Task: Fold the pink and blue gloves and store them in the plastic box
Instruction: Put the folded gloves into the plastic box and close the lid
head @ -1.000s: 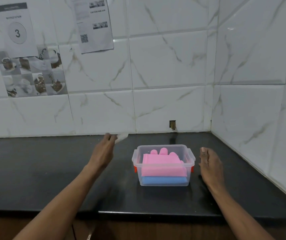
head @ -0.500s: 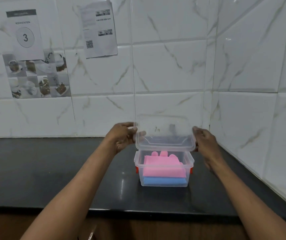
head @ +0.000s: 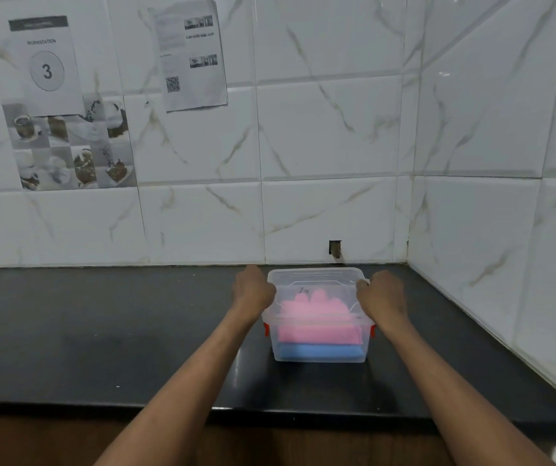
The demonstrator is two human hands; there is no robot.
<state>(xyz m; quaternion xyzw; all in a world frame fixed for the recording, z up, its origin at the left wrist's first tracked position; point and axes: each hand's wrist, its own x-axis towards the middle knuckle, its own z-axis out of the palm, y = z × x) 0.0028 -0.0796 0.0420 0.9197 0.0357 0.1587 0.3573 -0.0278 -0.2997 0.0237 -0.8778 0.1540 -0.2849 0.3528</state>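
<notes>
Tucked near the back right corner of the counter (head: 101,331): plastic box (head: 275,348), pink glove (head: 318,333) folded over blue glove (head: 320,351) inside. At the side edges of the lid (head: 315,279), left hand (head: 253,292) and right hand (head: 384,297), fingers (head: 364,285) clamped on it. Likely light, thin, flexible; best held by both rims.

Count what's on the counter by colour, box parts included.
Pink glove bundle: 1
Blue glove bundle: 1
Clear box: 1
Clear lid: 1
Red latches: 2
Total: 6
</notes>
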